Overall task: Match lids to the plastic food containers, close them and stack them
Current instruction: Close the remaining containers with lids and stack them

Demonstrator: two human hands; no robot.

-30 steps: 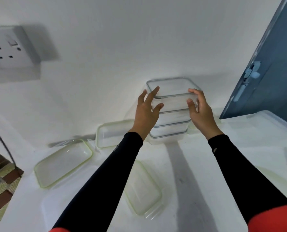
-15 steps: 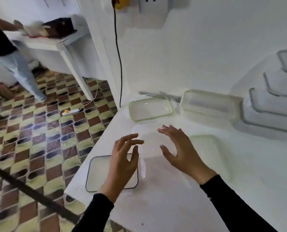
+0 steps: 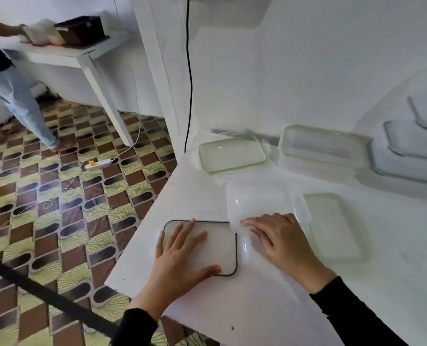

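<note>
The single head-worn wide-angle view looks steeply down, close over the white table [image 3: 257, 308] edge and tiled floor [image 3: 82, 208].

The left hand [image 3: 180, 255] lies flat on a lid [image 3: 219, 248] at the table's [image 3: 257, 310] left edge. The right hand [image 3: 282, 242] rests just to its right, fingertips on the near edge of a second lid [image 3: 257, 198]. Right of that hand lies a third lid [image 3: 332, 226]; behind both hands (along the wall) sit a fourth lid [image 3: 232, 154], a single container [image 3: 322, 146] and, rightmost, a stack of containers [image 3: 412, 151].
</note>
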